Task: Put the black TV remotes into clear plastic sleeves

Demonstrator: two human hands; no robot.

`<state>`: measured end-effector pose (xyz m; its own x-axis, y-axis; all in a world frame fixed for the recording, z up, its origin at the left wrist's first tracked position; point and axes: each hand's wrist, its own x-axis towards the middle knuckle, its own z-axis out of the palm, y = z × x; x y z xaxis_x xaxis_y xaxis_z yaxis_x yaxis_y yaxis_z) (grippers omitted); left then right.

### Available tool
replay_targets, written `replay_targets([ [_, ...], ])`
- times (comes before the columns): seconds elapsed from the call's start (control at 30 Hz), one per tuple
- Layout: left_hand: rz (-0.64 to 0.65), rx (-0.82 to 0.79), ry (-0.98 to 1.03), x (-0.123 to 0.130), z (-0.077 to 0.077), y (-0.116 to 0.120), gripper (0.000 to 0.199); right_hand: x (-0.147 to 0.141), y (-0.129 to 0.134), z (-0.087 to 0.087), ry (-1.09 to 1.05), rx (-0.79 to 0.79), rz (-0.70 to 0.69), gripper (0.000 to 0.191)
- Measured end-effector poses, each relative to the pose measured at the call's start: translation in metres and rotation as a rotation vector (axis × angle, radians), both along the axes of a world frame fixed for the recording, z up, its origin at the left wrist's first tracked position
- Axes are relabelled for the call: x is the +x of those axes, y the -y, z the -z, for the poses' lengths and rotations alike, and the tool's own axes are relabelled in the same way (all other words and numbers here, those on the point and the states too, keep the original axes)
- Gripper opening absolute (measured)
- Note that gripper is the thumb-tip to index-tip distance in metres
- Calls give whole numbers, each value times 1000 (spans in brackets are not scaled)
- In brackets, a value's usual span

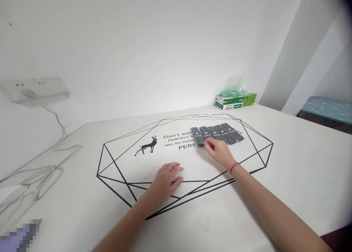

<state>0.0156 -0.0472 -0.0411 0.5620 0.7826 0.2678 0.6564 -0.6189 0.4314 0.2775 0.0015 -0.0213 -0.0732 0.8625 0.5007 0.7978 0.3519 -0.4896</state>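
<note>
Several black remote controls (217,134) in clear wrapping lie side by side on the white table (297,164), right of the printed text. My right hand (219,152), with a thin band at its wrist, is at the near edge of the leftmost remotes. Its fingers are bent together, and whether they grip a remote or its wrapping is too small to tell. Nearer to me, my left hand (167,180) rests over the printed outline with its fingers apart and nothing in them.
Green and white boxes (229,101) with a clear plastic bag (235,86) on top stand at the back right against the wall. A pale cable (55,166) runs from a wall socket (41,90) down onto the table's left side. Further right is a blue patterned surface (328,107).
</note>
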Motion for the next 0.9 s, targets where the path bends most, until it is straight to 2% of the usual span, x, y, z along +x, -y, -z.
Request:
replay_targets([
  [0.13,13,50,-23,0,1,0,32,-30,4,13,104,-148,-180,21],
  [0.33,3,101,-81,0,4,0,32,-27,2,13,111,-257,-285,24],
  [0.73,3,111,-83,0,4,1,31,-26,5,12,109,-280,-296,21],
  [0.9,17,118,-73,-1,8,0,32,-27,7,11,120,-248,-309,26],
])
